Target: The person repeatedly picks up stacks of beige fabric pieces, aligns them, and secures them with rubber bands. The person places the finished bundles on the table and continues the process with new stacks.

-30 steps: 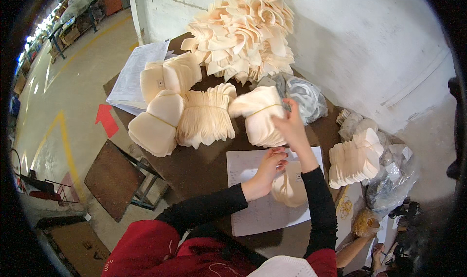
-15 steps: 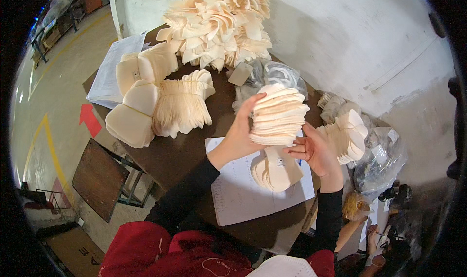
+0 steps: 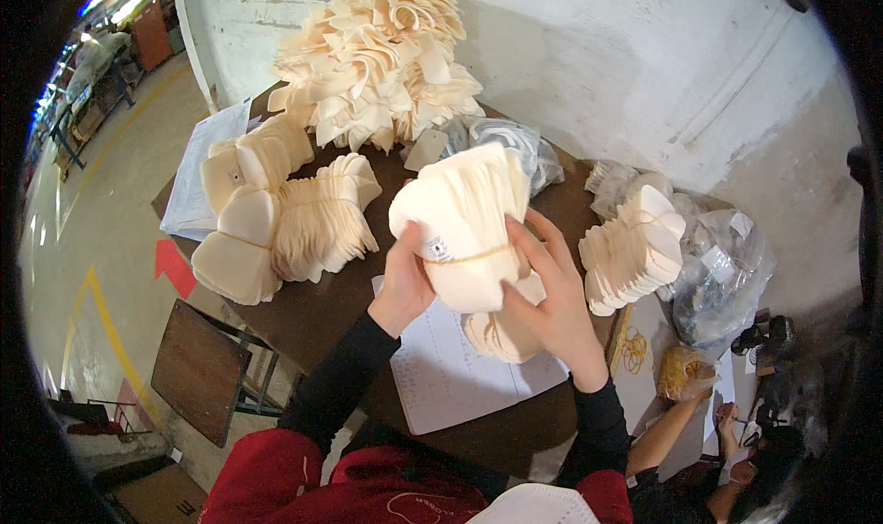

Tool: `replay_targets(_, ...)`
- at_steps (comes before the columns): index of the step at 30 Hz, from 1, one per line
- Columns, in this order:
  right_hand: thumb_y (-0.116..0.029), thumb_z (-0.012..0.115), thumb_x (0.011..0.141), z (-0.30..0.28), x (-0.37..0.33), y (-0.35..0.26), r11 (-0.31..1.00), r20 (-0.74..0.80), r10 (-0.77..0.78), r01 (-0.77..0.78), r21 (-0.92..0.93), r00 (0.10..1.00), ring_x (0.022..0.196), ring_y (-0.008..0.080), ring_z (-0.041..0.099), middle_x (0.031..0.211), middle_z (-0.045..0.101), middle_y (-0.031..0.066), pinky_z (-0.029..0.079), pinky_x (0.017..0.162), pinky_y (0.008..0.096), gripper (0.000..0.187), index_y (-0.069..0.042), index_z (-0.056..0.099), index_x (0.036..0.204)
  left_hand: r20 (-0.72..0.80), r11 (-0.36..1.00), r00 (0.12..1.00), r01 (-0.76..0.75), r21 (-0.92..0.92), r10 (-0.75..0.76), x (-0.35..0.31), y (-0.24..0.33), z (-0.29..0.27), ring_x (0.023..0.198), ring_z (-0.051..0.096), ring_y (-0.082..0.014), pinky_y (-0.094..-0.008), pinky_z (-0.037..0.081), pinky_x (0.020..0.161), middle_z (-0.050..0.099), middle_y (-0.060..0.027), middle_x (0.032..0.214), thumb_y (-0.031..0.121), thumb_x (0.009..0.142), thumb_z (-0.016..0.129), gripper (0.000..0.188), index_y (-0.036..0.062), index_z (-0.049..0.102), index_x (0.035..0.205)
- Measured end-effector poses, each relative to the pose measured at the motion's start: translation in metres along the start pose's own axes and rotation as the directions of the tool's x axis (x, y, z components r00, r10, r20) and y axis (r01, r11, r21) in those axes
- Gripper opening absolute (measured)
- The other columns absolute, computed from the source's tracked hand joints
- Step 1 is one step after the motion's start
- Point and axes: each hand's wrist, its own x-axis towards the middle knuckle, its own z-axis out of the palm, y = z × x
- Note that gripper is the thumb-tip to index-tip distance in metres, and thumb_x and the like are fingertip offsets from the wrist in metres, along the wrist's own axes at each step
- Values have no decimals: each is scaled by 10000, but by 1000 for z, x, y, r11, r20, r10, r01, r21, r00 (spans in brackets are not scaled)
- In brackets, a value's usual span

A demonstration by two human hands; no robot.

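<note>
Between my hands is a thick bundle of cream, insole-shaped soft pieces [image 3: 464, 202], cinched at the waist by a thin yellow rubber band [image 3: 478, 256]. My left hand [image 3: 406, 280] grips its left side, thumb on the flat face beside a small printed mark. Closed around the bundle's right side is my right hand [image 3: 557, 296], fingers against the layered edges. Below, another small stack of cream pieces [image 3: 497, 337] lies on a paper sheet [image 3: 432, 377] with rows of writing, partly hidden by my right hand.
Banded cream bundles stand left [image 3: 322, 213] and right [image 3: 635, 248] on the brown table [image 3: 345, 313]. A tall heap of loose cream pieces [image 3: 377, 64] rises behind. Clear plastic bags [image 3: 722, 276] lie right. Another person's arm [image 3: 676, 427] is at lower right; a stool [image 3: 200, 372] stands left.
The bundle has turned from showing its layered edges to showing its flat marked face and band. It has shifted left, and my right hand has closed around its right side.
</note>
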Motion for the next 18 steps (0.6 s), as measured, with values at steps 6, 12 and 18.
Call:
replay_targets(6,-32,719,765,7,1,12,982,-138,-155,136,-134,978,974,242,569,1105,528,113,502,757,337,158,-14,640,901,116,936,969,174,305,-218,-9,-2,4,1284,517,-326,-449,404,1104,505,-174,1417,296,954,532,585,-3,386,1435)
replay_targets(12,-68,720,800,6,-23,18,939,172,-324,294,177,930,753,270,585,741,535,84,468,678,327,190,-34,568,691,178,973,974,172,-153,-144,-4,26,11,1242,561,-314,-449,438,1078,533,-186,1386,309,927,593,614,3,407,1425)
replay_targets(18,-129,668,887,16,-32,31,997,160,17,-28,69,987,683,291,675,848,711,138,515,632,363,166,-63,737,1022,35,972,985,172,-159,-169,-1,10,9,1287,519,-331,-489,392,1110,493,-175,1438,365,963,527,620,25,375,1459)
